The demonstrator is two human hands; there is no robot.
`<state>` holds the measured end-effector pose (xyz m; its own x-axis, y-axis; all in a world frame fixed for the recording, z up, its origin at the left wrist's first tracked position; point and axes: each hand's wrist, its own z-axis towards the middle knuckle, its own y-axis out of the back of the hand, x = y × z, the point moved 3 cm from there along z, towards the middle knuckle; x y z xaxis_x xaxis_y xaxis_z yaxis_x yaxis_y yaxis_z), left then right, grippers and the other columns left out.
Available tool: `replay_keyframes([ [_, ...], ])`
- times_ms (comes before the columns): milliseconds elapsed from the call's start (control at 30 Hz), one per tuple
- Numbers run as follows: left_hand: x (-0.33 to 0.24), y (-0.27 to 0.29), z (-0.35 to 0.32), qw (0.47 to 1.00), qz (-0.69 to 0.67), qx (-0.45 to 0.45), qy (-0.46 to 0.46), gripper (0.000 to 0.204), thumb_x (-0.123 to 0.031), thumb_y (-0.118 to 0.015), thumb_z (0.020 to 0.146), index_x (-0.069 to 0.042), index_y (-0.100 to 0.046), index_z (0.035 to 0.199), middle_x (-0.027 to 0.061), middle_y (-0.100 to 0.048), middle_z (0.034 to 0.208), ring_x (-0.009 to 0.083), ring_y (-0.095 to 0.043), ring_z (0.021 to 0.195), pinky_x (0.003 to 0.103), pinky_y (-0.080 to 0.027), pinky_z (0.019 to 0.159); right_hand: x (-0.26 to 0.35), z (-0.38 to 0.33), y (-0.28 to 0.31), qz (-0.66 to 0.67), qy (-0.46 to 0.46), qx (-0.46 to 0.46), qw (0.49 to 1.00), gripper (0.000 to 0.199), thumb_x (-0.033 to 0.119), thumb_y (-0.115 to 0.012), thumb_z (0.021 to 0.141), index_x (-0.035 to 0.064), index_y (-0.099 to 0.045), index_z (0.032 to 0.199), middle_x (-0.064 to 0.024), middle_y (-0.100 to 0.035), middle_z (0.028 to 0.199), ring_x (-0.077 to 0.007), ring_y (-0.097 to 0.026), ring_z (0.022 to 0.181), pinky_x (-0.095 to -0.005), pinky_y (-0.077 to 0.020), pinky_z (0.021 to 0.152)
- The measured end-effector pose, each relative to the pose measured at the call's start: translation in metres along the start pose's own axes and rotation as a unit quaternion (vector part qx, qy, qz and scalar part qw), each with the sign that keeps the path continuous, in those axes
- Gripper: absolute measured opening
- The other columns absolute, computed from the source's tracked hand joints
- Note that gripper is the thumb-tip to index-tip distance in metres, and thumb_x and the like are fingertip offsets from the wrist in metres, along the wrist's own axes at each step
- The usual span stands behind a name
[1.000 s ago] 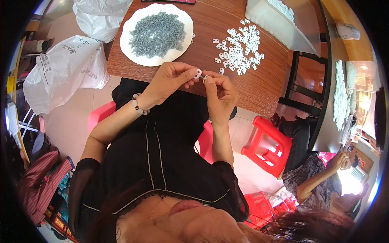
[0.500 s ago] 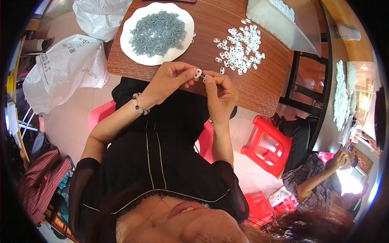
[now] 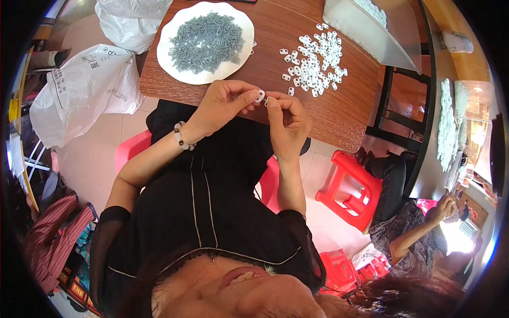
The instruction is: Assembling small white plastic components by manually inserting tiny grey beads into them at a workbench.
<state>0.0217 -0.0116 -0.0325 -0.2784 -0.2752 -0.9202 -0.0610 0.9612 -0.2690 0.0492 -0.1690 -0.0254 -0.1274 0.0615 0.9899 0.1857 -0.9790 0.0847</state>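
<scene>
Over the near edge of the wooden table, my left hand (image 3: 225, 106) pinches a small white plastic piece (image 3: 260, 96) with holes in it between thumb and forefinger. Close beside it, my right hand (image 3: 289, 122) is closed in a pinch. A tiny part shows at its fingertips, almost touching the white piece, too small to name surely. Ahead of my left hand, a white scalloped plate (image 3: 165, 66) carries a heap of small grey ridged pins (image 3: 207, 42). Many loose white plastic pieces (image 3: 318, 61) lie spread on the table beyond my right hand.
A translucent bin (image 3: 366, 40) holding white pieces stands at the table's far right. White sacks (image 3: 87, 90) sit on the floor at left. A red stool (image 3: 350, 191) stands at right, near another person's arm (image 3: 419, 230) and a side table (image 3: 424, 175) with white pieces.
Both hands stay almost in place. My fingertips have drawn slightly closer, and less of the thin part between them shows.
</scene>
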Motion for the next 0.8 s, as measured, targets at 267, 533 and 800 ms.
replay_keyframes([
  [267,-0.009,0.000,-0.003,0.998,0.047,0.002,-0.050,0.024,-0.020,-0.062,0.093,0.002,-0.068,0.100,0.0010,-0.065,0.078,0.0049,-0.056,0.067,0.019,-0.048,0.062,0.007,0.001,-0.004,0.040,-0.007,0.031,0.999,0.009,0.003,-0.067,0.086,-0.0011,-0.060,0.082,-0.0064,-0.062,0.095,-0.0096,-0.059,0.080,-0.0220,-0.0476,0.069],
  [533,-0.033,-0.001,-0.007,0.993,0.056,0.101,-0.038,0.024,-0.019,-0.062,0.092,0.003,-0.069,0.094,0.0018,-0.064,0.073,0.0054,-0.056,0.066,0.019,-0.046,0.058,0.024,0.000,-0.001,0.175,-0.056,0.097,0.978,0.020,0.008,-0.073,0.083,-0.0021,-0.060,0.094,-0.0077,-0.060,0.105,-0.0127,-0.058,0.091,-0.0266,-0.0483,0.083],
  [800,-0.045,-0.004,-0.011,0.983,0.062,0.170,-0.016,0.027,-0.024,-0.063,0.092,0.001,-0.069,0.087,0.0029,-0.063,0.070,0.0060,-0.057,0.064,0.019,-0.046,0.056,0.020,0.007,-0.001,0.184,0.024,0.233,0.955,0.050,0.030,-0.070,0.084,-0.0019,-0.059,0.121,-0.0173,-0.057,0.126,-0.0209,-0.053,0.106,-0.0331,-0.0446,0.090],
])
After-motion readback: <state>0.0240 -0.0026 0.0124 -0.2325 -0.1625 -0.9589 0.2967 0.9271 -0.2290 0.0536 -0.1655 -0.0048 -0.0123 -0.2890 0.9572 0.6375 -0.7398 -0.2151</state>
